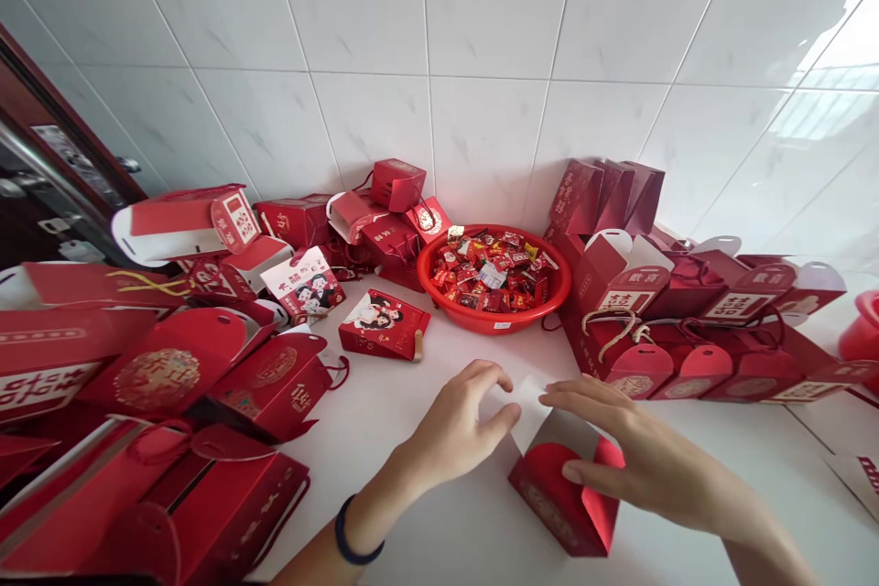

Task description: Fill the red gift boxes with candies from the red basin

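A red cardboard gift box (559, 508) stands on the table right in front of me, its top flaps raised and the pale inside of one showing. My right hand (638, 453) reaches over this box from the right, fingers stretched toward the far flap and thumb against the red near flap. To the left of the box, my left hand (463, 426) is held with thumb and curved fingers apart and nothing between them. A dark band (353, 536) circles my left wrist. Beyond my hands sits a round red basin (494, 322) full of small wrapped sweets (491, 275).
Many red gift boxes (265, 375) crowd the left side. More boxes (742, 366) with handles and cords form rows at the right. A flat red box (385, 327) with a cartoon couple lies left of the basin. A white tiled wall (487, 9) rises behind the table.
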### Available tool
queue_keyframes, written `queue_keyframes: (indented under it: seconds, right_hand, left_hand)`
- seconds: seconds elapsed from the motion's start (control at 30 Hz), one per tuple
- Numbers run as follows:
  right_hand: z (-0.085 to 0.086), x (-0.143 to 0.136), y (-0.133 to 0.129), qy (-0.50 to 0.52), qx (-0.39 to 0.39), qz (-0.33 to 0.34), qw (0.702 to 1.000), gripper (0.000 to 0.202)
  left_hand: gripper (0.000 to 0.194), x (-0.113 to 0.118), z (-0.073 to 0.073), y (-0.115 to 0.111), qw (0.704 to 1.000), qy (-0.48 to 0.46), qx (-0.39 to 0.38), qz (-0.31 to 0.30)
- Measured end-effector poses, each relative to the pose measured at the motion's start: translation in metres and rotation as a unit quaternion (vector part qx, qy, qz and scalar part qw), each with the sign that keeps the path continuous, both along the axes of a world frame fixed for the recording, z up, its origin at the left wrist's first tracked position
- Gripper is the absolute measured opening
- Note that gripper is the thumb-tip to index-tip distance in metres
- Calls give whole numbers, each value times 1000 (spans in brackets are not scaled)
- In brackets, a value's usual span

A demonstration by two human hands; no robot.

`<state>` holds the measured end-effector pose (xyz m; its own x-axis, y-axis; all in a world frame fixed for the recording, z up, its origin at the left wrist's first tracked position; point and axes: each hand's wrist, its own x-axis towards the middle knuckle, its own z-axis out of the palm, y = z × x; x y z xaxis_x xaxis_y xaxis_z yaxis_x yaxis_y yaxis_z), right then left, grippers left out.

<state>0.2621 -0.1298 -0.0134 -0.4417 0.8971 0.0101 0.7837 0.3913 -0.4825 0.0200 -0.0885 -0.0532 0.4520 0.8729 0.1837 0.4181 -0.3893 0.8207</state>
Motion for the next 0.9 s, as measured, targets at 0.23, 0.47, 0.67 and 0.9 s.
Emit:
queue_keyframes:
  seconds: [0.23, 0.47, 0.67, 0.9]
  right_hand:
    - [4, 20, -10, -1, -31, 18, 999, 58]
    - [-1, 3, 5, 7, -69, 18, 997, 86]
    - [-16, -34, 13, 24, 100, -87, 991, 41]
    - [-11, -50, 11, -6, 49, -60, 997, 34]
  left_hand:
    - [28, 0, 3, 14, 999, -44, -30, -10]
    - [28, -16, 20, 38, 990, 80, 36, 112]
    - [41, 7, 29, 37, 962, 192, 63, 184]
    - [26, 21, 21, 44, 946, 267, 42, 180]
